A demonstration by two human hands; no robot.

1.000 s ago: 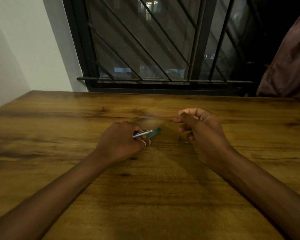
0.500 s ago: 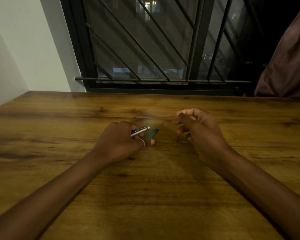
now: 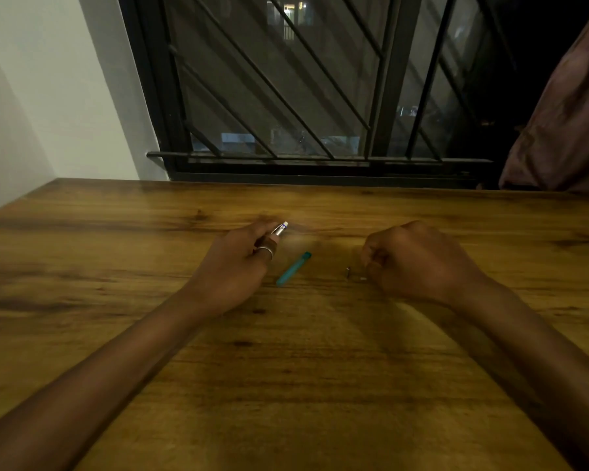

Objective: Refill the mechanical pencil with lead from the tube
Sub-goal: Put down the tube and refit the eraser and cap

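Note:
My left hand is closed around a silver mechanical pencil; only its upper end sticks out past my fingers, pointing away and to the right. A teal lead tube lies slanted on the wooden table, just right of my left hand and not touched. My right hand rests on the table with its fingers curled in a loose fist. Just left of it lie a small dark metal cap and a small white piece. Whether my right fingers pinch anything is hidden.
A barred window runs along the table's far edge. A white wall stands at the left and a reddish curtain hangs at the far right.
My left hand has shifted up and left with the pencil, uncovering the whole teal tube. My right hand has curled from raised fingers into a loose fist lower on the table.

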